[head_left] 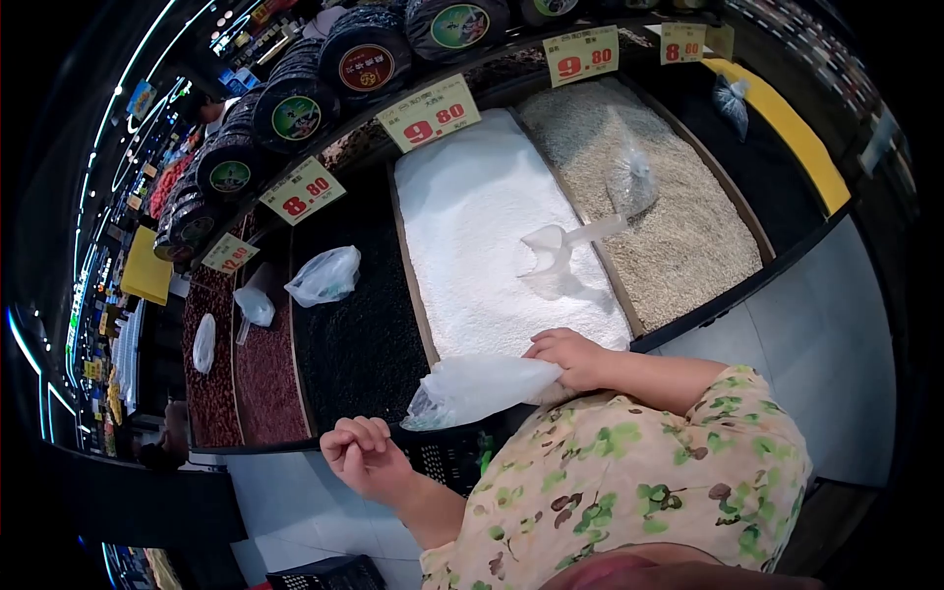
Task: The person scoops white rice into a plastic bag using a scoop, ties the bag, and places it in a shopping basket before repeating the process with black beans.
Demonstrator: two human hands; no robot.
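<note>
A clear plastic bag point(477, 391) hangs from my right hand point(570, 358), whose fingers are closed on its upper end at the front edge of the white grain bin point(482, 216). The bag stretches leftward over the edge of the dark grain bin. My left hand point(369, 455) is curled, left of the bag and apart from it; whether anything small is inside it is hidden. A clear scoop point(553, 248) lies on the white grain, its handle reaching toward the beige grain bin point(669, 226).
Bags lie on the dark grain point(359, 359), the reddish bins and the beige grain. Price signs point(430, 113) and round dark packages point(366, 67) line the back. A dark basket point(329, 574) stands on the floor at the lower left.
</note>
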